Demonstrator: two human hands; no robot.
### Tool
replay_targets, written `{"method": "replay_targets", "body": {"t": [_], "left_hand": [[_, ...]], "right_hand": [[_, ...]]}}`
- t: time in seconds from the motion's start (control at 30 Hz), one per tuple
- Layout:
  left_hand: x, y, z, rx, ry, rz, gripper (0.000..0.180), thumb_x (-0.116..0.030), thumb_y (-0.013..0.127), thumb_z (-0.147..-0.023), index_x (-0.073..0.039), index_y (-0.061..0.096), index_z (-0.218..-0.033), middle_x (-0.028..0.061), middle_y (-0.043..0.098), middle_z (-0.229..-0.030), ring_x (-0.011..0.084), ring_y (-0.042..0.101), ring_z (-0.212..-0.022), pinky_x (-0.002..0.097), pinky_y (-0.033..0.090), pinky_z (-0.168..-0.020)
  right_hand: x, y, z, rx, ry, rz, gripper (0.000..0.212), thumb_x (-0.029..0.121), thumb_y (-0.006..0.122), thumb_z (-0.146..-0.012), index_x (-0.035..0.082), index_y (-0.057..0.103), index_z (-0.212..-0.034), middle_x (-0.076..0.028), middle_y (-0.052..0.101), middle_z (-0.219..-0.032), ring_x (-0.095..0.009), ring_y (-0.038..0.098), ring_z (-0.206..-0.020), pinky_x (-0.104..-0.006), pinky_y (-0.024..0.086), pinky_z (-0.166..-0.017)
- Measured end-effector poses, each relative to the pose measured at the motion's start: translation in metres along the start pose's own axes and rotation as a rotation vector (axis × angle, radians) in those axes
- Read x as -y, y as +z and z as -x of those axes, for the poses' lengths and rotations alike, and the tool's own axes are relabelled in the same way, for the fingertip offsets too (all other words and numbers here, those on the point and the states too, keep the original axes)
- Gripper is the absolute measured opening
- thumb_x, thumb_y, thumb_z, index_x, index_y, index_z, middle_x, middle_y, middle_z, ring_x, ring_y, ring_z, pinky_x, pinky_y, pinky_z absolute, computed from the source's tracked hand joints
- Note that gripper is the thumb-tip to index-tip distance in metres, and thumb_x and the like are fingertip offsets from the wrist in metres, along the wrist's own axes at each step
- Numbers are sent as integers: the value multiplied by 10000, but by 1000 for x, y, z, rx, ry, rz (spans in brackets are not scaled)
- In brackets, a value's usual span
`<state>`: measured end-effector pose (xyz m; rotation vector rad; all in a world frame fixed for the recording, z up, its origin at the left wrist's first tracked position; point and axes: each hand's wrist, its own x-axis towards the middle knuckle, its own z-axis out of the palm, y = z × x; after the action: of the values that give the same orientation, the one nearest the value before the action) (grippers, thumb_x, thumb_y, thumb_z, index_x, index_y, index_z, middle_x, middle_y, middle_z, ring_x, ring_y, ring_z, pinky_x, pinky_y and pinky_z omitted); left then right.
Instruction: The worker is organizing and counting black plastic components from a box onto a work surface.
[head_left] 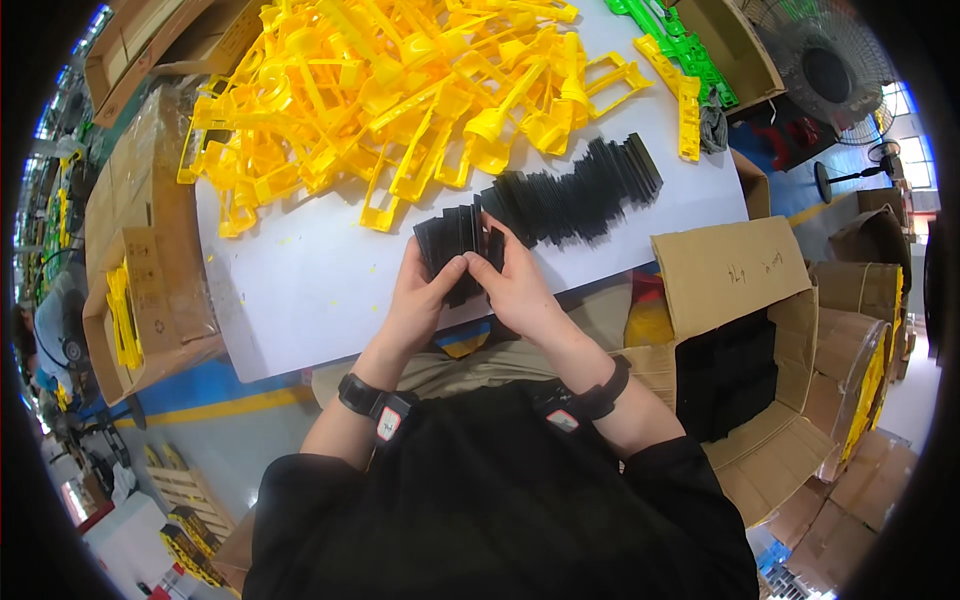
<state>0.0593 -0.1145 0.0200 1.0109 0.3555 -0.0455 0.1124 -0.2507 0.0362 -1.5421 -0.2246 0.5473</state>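
Observation:
Both my hands meet at the near side of the white table, thumbs touching, around a bunch of thin black strips (446, 238). My left hand (415, 292) grips the bunch from its left side. My right hand (517, 288) closes on it from the right, with some strips standing between its thumb and fingers. Just beyond and to the right lies a long row of the same flat black strips (575, 200), packed on edge and touching the bunch or close to it. The fingertips of both hands are partly hidden behind the strips.
A large heap of yellow plastic frames (400, 90) covers the far part of the white table (290, 310). Green plastic parts (685, 45) lie at the far right. An open cardboard box (735, 270) with black contents stands right of me; another box (150, 300) is at left.

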Motion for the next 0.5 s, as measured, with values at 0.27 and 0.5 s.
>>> {"method": "replay_targets", "body": {"t": [0.27,0.5], "left_hand": [[5,-4,-1,33,28,-30,534,50,584,-873,-62,363,-1346,82,526,-1274,187,548,-1155,348,459,-995],[-1,19,5,-53,-81,196,546,50,568,-882,-88,340,-1358,102,517,-1281,195,514,-1204,369,439,-1014]], "right_hand": [[6,5,1,3,250,-392,487,104,397,-979,-43,301,-1433,-142,511,-1286,-160,504,-1156,-297,398,-1000],[3,7,-2,-90,226,-392,441,62,414,-980,19,306,-1406,-100,499,-1255,-155,503,-1142,-301,421,-972]]}}
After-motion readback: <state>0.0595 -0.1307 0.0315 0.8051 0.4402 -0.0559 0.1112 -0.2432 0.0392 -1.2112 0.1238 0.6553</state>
